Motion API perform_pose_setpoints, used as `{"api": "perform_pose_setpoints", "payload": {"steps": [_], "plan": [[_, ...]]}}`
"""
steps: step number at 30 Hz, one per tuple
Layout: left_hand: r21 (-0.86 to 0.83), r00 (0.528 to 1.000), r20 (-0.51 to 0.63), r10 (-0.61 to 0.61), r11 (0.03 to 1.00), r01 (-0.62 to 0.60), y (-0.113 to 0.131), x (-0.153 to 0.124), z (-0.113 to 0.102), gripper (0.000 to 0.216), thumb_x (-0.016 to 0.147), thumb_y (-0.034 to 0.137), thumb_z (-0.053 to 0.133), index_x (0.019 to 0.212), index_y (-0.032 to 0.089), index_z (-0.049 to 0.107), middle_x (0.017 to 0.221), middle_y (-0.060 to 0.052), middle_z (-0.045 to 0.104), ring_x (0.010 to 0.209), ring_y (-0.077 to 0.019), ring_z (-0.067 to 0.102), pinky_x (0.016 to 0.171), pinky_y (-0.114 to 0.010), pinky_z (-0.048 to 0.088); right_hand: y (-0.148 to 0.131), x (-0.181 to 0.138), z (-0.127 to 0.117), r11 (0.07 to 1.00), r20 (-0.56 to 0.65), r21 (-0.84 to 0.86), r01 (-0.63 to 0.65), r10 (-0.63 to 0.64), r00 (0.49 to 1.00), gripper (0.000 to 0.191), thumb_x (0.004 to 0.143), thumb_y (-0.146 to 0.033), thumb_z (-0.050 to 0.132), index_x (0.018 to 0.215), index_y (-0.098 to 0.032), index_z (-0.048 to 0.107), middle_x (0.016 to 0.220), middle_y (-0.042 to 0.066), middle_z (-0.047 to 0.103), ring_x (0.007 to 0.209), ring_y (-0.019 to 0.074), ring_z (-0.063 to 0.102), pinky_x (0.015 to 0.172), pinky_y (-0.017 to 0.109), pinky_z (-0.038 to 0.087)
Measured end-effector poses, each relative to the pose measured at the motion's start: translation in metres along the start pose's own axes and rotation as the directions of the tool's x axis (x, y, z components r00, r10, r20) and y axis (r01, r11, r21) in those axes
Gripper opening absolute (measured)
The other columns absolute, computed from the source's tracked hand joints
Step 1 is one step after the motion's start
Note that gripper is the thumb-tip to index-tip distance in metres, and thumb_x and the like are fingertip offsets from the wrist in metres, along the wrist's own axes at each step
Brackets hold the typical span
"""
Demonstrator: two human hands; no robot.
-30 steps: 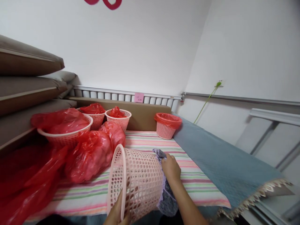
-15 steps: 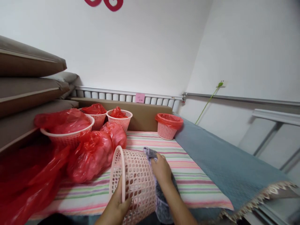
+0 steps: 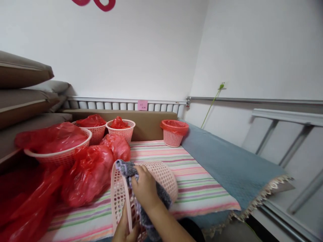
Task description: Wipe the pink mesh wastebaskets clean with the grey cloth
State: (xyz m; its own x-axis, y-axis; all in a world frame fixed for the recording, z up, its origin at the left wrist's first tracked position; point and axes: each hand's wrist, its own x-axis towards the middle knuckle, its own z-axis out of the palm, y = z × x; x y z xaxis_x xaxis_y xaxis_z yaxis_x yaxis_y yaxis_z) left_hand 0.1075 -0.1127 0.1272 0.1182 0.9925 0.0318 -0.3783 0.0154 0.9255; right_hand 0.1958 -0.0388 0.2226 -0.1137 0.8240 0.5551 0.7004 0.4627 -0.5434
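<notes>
Tipped basket: partly hidden by grey cloth; pink note: writing too small to read; wall decoration: top cut off

Passage open over striped cloth, right of centre. Lower left blocked by red bags; tipped basket obstructs lower centre.

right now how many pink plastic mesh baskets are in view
5: the tipped basket gripped by the left hand, the front-left basket, the back-left basket, the back-middle basket and the back-right basket. Others may be hidden by the shiny red plastic bags.
</notes>
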Motion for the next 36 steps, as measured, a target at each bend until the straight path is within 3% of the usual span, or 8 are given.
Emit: {"api": "perform_pose_setpoints", "payload": {"steps": [3,6,11,19,23,27,31,36], "plan": [[0.018,0.998,0.039,0.049,0.999,-0.050,-0.009,0.001,-0.003,0.100,0.072,0.053,0.064,0.144,0.024,0.001,0.140,-0.013,0.044,0.129,-0.0305,0.038,0.109,-0.041,0.029,0.054,0.005,-0.019,0.946,-0.007,-0.267,-0.183,0.188,0.982,0.033,0.078,-0.013,0.043,0.108,-0.018,0.057,0.105,0.008,0.059,0.101,0.0183,0.054,0.084,0.026,0.039],[0.050,0.986,0.155,0.065,0.996,-0.073,-0.012,0.000,-0.010,0.093,0.075,0.048,0.062,0.145,0.025,0.004,0.139,-0.015,0.045,0.128,-0.0307,0.040,0.107,-0.044,0.031,0.105,0.010,-0.040,0.778,-0.088,-0.454,-0.435,0.447,0.890,0.033,0.084,-0.019,0.039,0.114,-0.018,0.053,0.104,0.010,0.059,0.093,0.0195,0.058,0.071,0.027,0.041],[0.005,0.989,0.144,-0.012,1.000,0.011,-0.003,-0.001,-0.014,0.097,0.069,0.051,0.067,0.144,0.024,0.012,0.139,-0.019,0.043,0.120,-0.0336,0.050,0.102,-0.046,0.036,0.132,0.005,-0.046,0.728,-0.140,-0.537,-0.427,0.422,0.896,0.031,0.086,-0.023,0.037,0.112,-0.018,0.052,0.101,0.009,0.058,0.089,0.0208,0.058,0.063,0.027,0.039],[-0.052,0.996,0.022,-0.082,0.995,0.083,0.057,0.019,0.012,0.092,0.065,0.021,0.064,0.142,0.027,0.014,0.142,-0.013,0.041,0.118,-0.0328,0.050,0.086,-0.041,0.049,0.116,0.003,-0.046,0.749,-0.106,-0.477,-0.459,0.469,0.877,0.029,0.086,-0.027,0.039,0.108,-0.019,0.055,0.103,0.009,0.058,0.089,0.0200,0.059,0.065,0.027,0.040],[-0.084,0.994,0.030,-0.109,0.990,0.112,0.052,0.017,0.013,0.095,0.065,0.020,0.064,0.142,0.028,0.009,0.143,-0.015,0.038,0.117,-0.0328,0.051,0.083,-0.040,0.050,0.086,0.005,-0.036,0.827,-0.030,-0.352,-0.439,0.458,0.888,0.027,0.084,-0.027,0.042,0.103,-0.019,0.058,0.103,0.008,0.060,0.092,0.0195,0.058,0.073,0.025,0.041],[-0.036,0.998,0.003,-0.068,0.997,0.068,0.048,0.007,0.013,0.093,0.067,0.027,0.068,0.142,0.027,0.013,0.136,-0.013,0.048,0.116,-0.0323,0.052,0.089,-0.041,0.047,0.020,0.004,-0.011,0.967,0.039,-0.074,-0.243,0.246,0.968,0.025,0.078,-0.021,0.046,0.098,-0.020,0.061,0.098,0.006,0.062,0.094,0.0198,0.057,0.080,0.026,0.040],[0.031,0.998,-0.023,0.055,0.998,-0.054,0.053,0.000,0.014,0.085,0.065,0.020,0.068,0.139,0.021,0.027,0.127,-0.011,0.057,0.119,-0.0306,0.049,0.099,-0.039,0.040,-0.036,0.000,0.004,0.982,0.052,0.180,-0.050,0.041,0.998,0.027,0.074,-0.016,0.047,0.097,-0.021,0.060,0.099,0.004,0.061,0.094,0.0179,0.056,0.084,0.026,0.041],[0.084,0.997,0.015,0.079,0.993,-0.080,0.029,0.002,0.006,0.076,0.070,0.028,0.068,0.137,0.020,0.032,0.128,-0.010,0.057,0.123,-0.0313,0.045,0.104,-0.040,0.035,-0.028,-0.005,0.003,0.987,0.040,0.163,0.010,-0.017,0.999,0.029,0.073,-0.012,0.045,0.097,-0.020,0.059,0.099,0.004,0.061,0.095,0.0174,0.055,0.085,0.025,0.040]]}}
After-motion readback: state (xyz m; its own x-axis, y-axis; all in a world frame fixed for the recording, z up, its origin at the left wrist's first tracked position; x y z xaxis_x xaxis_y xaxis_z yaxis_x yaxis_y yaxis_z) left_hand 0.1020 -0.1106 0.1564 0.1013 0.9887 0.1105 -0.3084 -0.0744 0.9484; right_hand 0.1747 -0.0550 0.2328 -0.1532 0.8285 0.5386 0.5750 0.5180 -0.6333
